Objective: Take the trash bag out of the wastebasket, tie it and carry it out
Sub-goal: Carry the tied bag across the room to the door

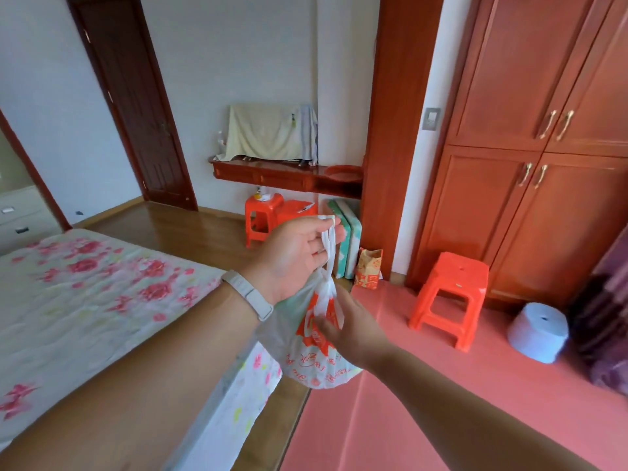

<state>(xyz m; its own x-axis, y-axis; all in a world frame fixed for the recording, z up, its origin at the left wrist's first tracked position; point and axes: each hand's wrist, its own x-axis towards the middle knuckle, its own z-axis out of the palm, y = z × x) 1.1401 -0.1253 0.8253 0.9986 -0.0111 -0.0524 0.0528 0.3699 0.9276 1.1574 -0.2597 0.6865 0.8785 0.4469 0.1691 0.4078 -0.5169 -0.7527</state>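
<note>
left hand (292, 256) gripping trash bag (306, 341), pink floor (424, 402)

Home bedroom: bed (85, 300), wardrobe (530, 130), wooden door (136, 107).

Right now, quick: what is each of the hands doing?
Left hand: closed, holding up the handles of the trash bag.
Right hand: fingers pinching the bag below the knot.

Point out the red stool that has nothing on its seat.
The red stool by the wardrobe, standing alone on the pink mat. The stools under the shelf carry small items on their seats.
</note>
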